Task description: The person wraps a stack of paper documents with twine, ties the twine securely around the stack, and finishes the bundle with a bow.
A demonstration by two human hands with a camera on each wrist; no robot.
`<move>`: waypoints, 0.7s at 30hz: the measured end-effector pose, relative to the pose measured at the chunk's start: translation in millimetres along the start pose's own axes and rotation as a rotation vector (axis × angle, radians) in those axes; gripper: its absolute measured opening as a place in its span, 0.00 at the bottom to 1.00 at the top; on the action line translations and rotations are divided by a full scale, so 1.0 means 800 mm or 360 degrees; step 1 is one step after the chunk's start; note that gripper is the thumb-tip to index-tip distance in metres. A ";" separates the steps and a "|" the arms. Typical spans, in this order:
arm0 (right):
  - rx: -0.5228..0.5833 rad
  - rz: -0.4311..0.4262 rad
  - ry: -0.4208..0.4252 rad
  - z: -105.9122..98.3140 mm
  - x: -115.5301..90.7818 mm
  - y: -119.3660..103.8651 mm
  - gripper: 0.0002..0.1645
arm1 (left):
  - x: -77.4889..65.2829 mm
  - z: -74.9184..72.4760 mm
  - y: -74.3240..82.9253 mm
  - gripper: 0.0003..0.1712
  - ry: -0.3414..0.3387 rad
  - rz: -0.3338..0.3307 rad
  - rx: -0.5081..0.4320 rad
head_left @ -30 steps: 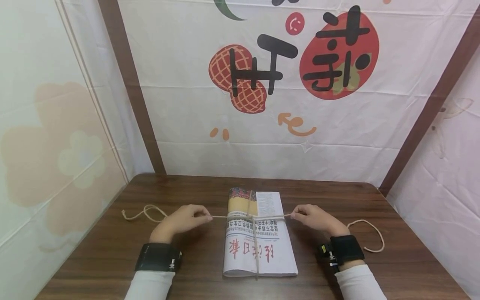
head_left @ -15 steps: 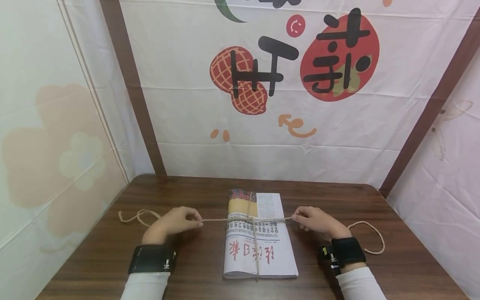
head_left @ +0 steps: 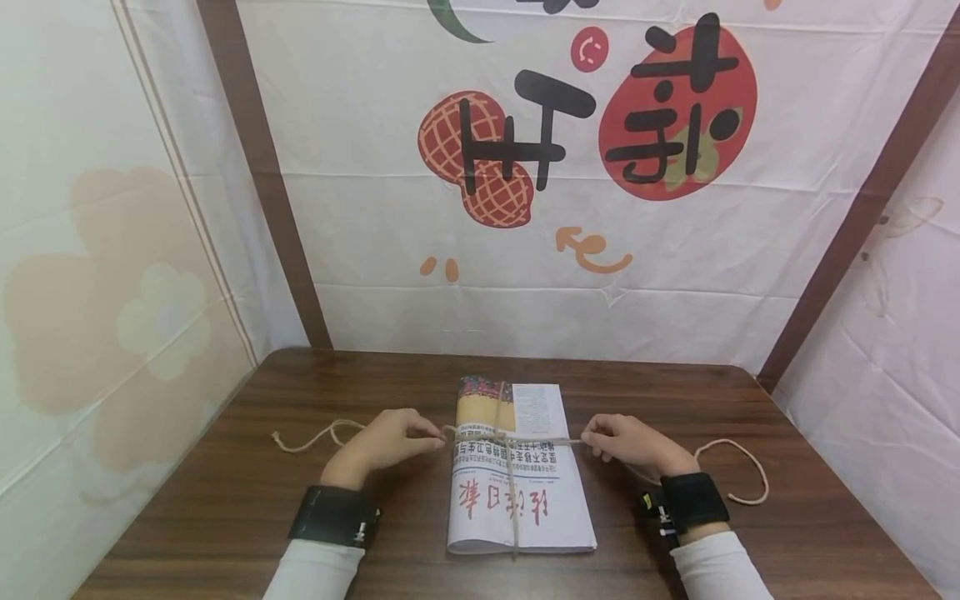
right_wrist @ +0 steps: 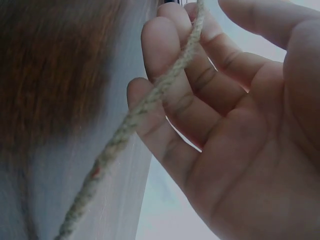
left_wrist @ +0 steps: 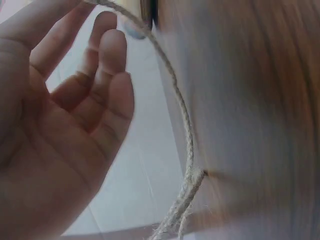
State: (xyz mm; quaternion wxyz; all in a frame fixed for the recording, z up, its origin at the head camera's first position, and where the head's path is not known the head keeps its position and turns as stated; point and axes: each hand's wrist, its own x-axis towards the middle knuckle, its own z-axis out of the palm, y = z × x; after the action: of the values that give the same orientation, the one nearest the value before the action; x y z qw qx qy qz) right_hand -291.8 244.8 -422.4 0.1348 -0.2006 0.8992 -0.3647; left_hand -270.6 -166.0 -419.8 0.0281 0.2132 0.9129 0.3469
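A folded newspaper bundle (head_left: 525,525) lies on the table, with a beige twine (head_left: 513,500) running lengthwise over it and crossing near its middle. At the bundle's left side, my left hand (head_left: 386,442) pinches one end of the twine between thumb and fingertips. My right hand (head_left: 633,442) pinches the other end just off the right edge. Between the hands, the stretch over the paper lies straight on the right and bends slightly at the left. In the left wrist view the twine (left_wrist: 175,85) curves down past the loosely bent fingers; in the right wrist view the twine (right_wrist: 130,120) trails across the fingers.
Loose twine tails lie on the wooden table (head_left: 405,533), one tail (head_left: 318,433) beyond the left wrist and another tail (head_left: 757,467) beside the right wrist. Black bands (head_left: 693,500) circle both wrists. A printed cloth backdrop (head_left: 360,275) hangs behind the table, with side panels left and right.
My left hand first moved outward, drawing the twine left, then came back in to the bundle's left edge, where the twine now slackens. My right hand has barely moved.
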 end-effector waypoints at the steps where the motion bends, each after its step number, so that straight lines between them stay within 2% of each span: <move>1: -0.0011 -0.0003 -0.0002 0.000 0.000 0.000 0.13 | 0.001 0.002 0.002 0.11 0.0006 0.0019 -0.0019; 6: -0.0072 -0.0025 -0.0011 0.001 0.001 -0.001 0.12 | 0.011 0.014 0.015 0.12 0.0019 0.0071 -0.0143; 10: -0.0055 0.0001 -0.0018 0.003 0.001 -0.002 0.12 | 0.019 0.027 0.025 0.14 0.0030 0.0051 -0.0292; 16: 0.0031 0.0056 -0.0032 0.005 0.000 -0.003 0.11 | 0.026 0.041 0.036 0.15 0.0143 -0.0082 -0.0487; 19: 0.0026 0.0054 -0.0040 0.004 0.000 -0.002 0.12 | 0.028 0.045 0.038 0.15 0.0191 -0.0131 -0.0508; 21: 0.0021 0.0047 -0.0048 0.004 0.001 -0.001 0.12 | 0.029 0.046 0.039 0.15 0.0185 -0.0140 -0.0513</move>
State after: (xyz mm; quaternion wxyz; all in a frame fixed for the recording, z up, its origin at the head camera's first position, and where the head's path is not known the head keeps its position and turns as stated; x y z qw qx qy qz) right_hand -291.1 242.1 -423.7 0.1550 -0.1919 0.8975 -0.3655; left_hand -273.3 -112.9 -425.4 0.0243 0.1452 0.8541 0.4988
